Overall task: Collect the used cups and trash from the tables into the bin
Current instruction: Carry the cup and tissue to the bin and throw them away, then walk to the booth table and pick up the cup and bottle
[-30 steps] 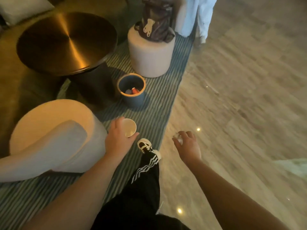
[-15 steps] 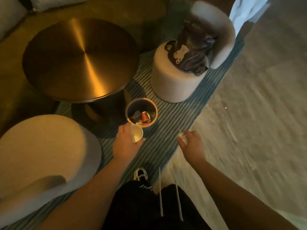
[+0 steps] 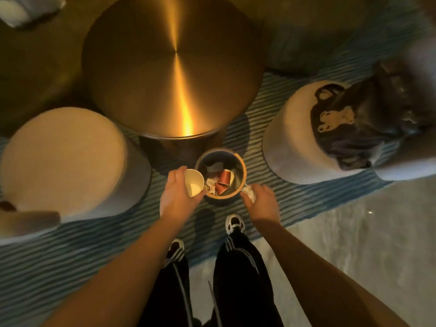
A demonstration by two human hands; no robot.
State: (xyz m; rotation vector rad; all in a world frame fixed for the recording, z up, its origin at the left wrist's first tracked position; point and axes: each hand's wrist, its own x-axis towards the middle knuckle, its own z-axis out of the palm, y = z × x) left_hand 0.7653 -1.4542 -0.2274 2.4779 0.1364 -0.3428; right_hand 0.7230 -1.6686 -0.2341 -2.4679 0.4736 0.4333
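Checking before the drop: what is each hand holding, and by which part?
Left hand grips a white paper cup round its side wall. Right hand pinches a crumpled white wad in its fingertips.

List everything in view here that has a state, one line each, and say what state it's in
bin: upright on the rug, open, partly filled with trash
white cup: empty, tilted, held at the bin's rim
left hand: grips the white cup
crumpled paper: balled up, held beside the bin's rim
right hand: holds the crumpled paper
dark bag: slumped on the round stool
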